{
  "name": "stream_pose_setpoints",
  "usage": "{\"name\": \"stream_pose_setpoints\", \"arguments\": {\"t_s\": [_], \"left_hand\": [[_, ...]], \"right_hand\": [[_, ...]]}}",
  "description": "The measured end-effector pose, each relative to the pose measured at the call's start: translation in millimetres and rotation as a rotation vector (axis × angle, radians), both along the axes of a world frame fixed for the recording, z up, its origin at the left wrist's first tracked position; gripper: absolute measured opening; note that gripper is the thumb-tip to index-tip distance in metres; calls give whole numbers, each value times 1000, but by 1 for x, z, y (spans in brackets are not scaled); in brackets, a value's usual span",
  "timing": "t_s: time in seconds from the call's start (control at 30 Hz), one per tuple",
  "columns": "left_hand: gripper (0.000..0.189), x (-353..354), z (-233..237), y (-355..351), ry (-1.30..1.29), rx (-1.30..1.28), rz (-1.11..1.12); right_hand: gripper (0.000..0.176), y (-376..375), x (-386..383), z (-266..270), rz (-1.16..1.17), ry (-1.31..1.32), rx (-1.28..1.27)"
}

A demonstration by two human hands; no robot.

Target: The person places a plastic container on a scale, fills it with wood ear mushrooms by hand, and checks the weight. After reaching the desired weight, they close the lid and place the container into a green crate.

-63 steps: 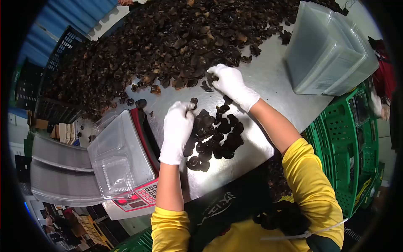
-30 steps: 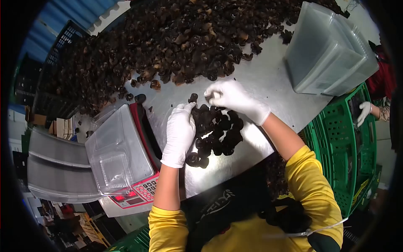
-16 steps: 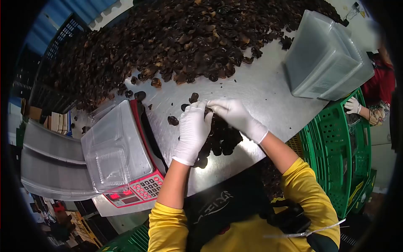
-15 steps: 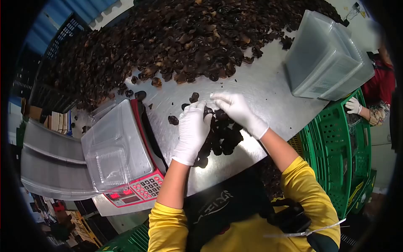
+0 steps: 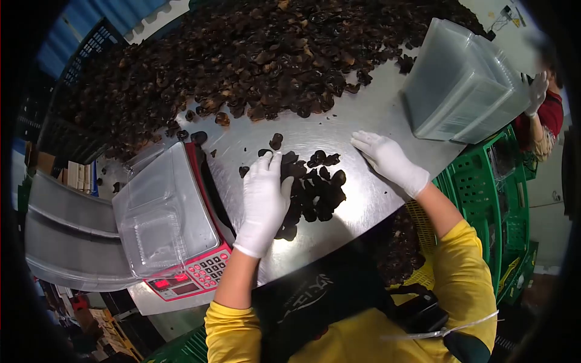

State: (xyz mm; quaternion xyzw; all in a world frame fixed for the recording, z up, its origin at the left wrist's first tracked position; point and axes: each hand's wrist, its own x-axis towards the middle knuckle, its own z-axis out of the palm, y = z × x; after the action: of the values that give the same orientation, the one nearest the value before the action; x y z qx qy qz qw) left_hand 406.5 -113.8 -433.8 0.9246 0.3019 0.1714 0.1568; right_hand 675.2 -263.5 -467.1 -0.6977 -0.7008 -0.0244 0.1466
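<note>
Dark, glossy fungus-like pieces (image 5: 318, 193) lie in a small loose group on the metal table (image 5: 242, 134). My left hand (image 5: 264, 202), in a white glove, rests at the left edge of this group with its fingers extended and the thumb apart; whether its fingertips touch a piece is hard to tell. To the right of the group, my right hand (image 5: 390, 162), also gloved in white, is over bare metal, its fingers stretched out and holding nothing. A large heap of the same dark pieces (image 5: 254, 60) covers the far part of the table.
A red-edged scale (image 5: 203, 269) carrying a clear plastic tray (image 5: 154, 239) stands left. Stacked clear containers (image 5: 460, 85) are at the right, near green crates (image 5: 478, 187). A yellow basket (image 5: 423, 275) holds dark pieces below the table edge. A co-worker's gloved hand (image 5: 535, 94) is raised at far right.
My right hand has moved right, away from the small group, and its fingers are now extended. My left hand has shifted slightly left. The co-worker's hand has risen from the green crate.
</note>
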Motion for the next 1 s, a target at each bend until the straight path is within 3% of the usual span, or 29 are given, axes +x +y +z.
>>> {"name": "stream_pose_setpoints", "arguments": {"t_s": [0.07,0.13,0.2,0.33,0.37,0.53,0.6,0.67,0.77,0.8,0.87,0.9,1.0], "left_hand": [[54,-14,8,-8,-17,-4,7],[57,-31,15,-19,-17,-21,10],[64,-46,13,-29,-2,-71,8],[75,-59,0,-49,-51,-92,-4],[78,-62,-3,-54,-71,-90,7],[97,-71,-23,-85,-212,-227,52],[106,-73,-35,-94,-170,-233,82],[114,-75,-44,-98,-131,-351,131],[121,-68,-49,-90,-68,-238,177],[122,-63,-49,-87,-91,-219,192],[128,-51,-44,-76,-105,-228,198],[132,-44,-39,-68,-34,-269,224],[144,-32,-40,-42,79,-217,226]], "right_hand": [[25,-57,-5,18,-111,-16,-135],[18,-95,-24,55,-255,-104,-680],[14,-134,-30,54,-96,132,-382],[22,-112,-44,31,-222,107,-54],[29,-106,-46,21,-313,117,-109],[42,-38,-76,9,-283,295,28],[58,-12,-86,0,-277,528,84],[68,5,-91,-10,-292,594,21],[82,0,-104,3,-131,627,-142],[100,-2,-104,6,-75,616,-216],[120,-10,-111,6,17,450,-223],[131,-13,-113,-2,-12,240,-195],[134,-10,-120,19,-210,179,-342]]}}
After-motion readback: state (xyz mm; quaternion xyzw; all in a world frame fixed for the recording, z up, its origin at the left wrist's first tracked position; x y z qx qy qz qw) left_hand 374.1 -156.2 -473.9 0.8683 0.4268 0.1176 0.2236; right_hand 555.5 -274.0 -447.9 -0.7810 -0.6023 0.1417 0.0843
